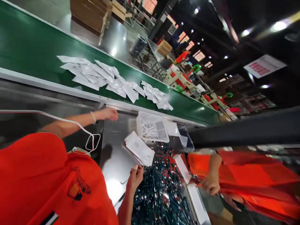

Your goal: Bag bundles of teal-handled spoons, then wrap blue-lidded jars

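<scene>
My left hand (109, 114) hangs over the metal worktable (114, 134) near the conveyor edge, its fingers curled in with nothing visible in them. My right hand (136, 175) is closed, thumb against the forefinger, beside a stack of flat white packets (140, 148). Whatever it may pinch is too small to make out. Right by it lies a large heap of small, dark, shiny items (159, 190), whose kind I cannot tell. Beyond the stack stands a white perforated plastic basket (153, 125) with small white pieces inside.
A green conveyor belt (35, 47) runs along the far side, carrying several white packets (93, 73). A co-worker's hand (211, 184) is at the table's right, near long white boxes (197, 203). A white cable (63, 118) loops at left. A dark beam (234, 128) crosses at right.
</scene>
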Tool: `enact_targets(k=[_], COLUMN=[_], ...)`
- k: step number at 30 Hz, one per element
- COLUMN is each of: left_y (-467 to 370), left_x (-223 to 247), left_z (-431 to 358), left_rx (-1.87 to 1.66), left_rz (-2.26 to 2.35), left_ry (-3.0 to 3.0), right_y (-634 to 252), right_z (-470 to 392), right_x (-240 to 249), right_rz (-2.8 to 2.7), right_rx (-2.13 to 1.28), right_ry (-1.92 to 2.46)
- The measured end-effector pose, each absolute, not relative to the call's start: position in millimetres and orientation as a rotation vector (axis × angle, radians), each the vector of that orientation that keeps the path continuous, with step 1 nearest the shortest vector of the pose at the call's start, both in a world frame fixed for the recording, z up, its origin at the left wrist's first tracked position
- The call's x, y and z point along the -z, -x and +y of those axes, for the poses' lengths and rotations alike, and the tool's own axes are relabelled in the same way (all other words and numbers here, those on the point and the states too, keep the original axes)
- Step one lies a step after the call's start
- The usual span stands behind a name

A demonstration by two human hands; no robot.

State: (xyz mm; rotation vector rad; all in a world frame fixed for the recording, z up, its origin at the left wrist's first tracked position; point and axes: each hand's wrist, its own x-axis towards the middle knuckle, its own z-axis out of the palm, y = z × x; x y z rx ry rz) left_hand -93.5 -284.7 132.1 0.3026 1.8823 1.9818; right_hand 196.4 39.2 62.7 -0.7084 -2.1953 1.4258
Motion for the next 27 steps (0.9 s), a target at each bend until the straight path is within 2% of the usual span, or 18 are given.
enact_targets(k=[7, 12, 17, 22, 27], left_y=[-4.5, -38.8, -48.2, -54.9, -57.8], left_x=[-75.3, -48.9, -48.3, -58.2, -62.1], left_z=[-191.8, -191.5, -220.5, -241.7, -242.1], left_rx=[-1.702, -1.845, -1.93, -1.881, -1.879], left_rz=[1.61, 1.703, 1.767, 1.776, 1.826], left_ry=[-1.075, -1.231, -1.186, -1.12, -0.998], right_y=[-141.2, -128.2, -125.9, -127.0, -131.5], right_z=[-30.6, -73.1, -90.9, -85.0, -54.0], right_x=[-83.2, -95.6, -99.5, -101.4, -80.3], right_rz=[-2.003, -1.933, -1.99, -1.977, -2.039], right_rx=[-1.817, -2.05, -2.009, -2.053, -2.006], right_ry=[0.518, 0.386, 0.146, 0.156, 0.25])
